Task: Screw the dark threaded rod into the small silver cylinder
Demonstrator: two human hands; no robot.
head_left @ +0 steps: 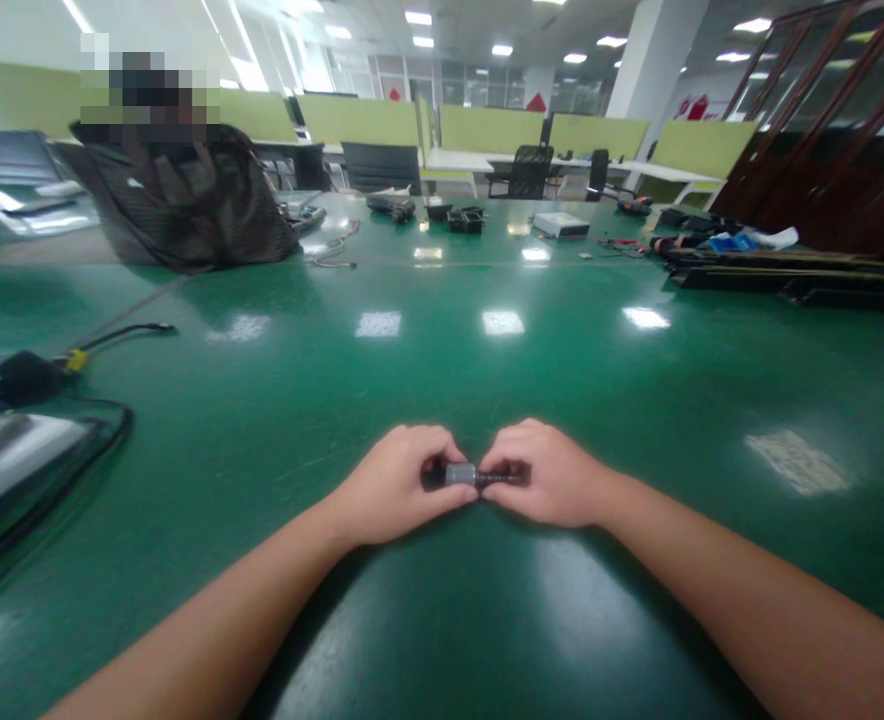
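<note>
My left hand [404,483] is closed on a small grey cylinder [461,475], with thumb and fingers on either side of it. My right hand [547,473] pinches a thin dark rod [498,478] that lines up with the cylinder's right end. Whether cylinder and rod are one piece or two, I cannot tell. Both lie level, just above or on the green tabletop [442,390], and my fingertips nearly meet between them. The far ends of the piece are partly hidden inside my curled fingers.
A big dark bag [187,205] stands at the back left. Black cables [123,420] and a white-edged device [22,455] lie at the left edge. Along the back are a black tray [466,219] and a white box [560,225]. Long black strips [787,275] are stacked at the right.
</note>
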